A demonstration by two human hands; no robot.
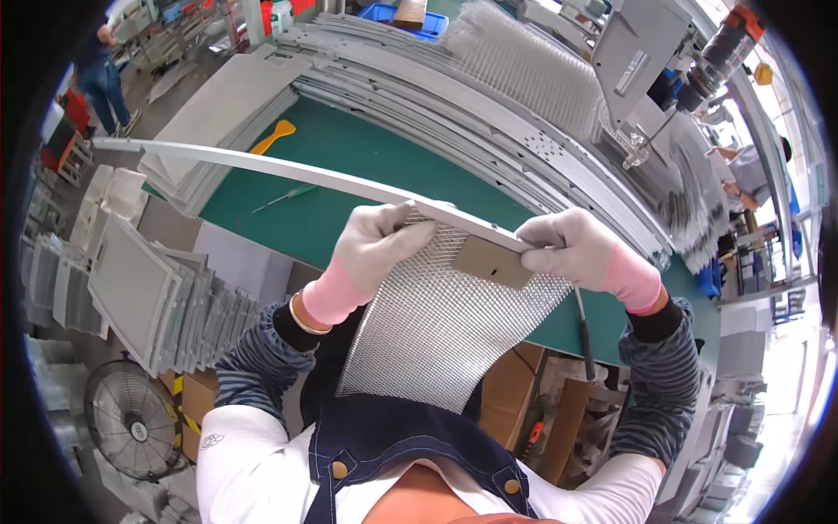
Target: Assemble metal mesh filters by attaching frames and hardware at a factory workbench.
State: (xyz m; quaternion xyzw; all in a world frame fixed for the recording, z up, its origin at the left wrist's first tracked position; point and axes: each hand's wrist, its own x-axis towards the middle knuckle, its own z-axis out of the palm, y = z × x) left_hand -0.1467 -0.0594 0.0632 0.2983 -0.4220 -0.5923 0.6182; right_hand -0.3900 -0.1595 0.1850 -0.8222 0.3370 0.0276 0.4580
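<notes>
Ahead, brown object [410, 13] in blue bin [434, 26]; nearer, left hand [374, 247] and right hand [583, 251] pinch-tight on white strip [305, 171].

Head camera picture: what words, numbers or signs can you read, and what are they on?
Fan hub: a mark, too small to read.
White sleeve: a small dark emblem, no readable words.
Silver mesh and long strip: none I can see.

Bright white light blows out the far right side, glints off the silver mesh sheet [436, 323] and leaves the green worktop [375, 148] evenly lit, while fisheye distortion bows edges toward the black rim.
</notes>
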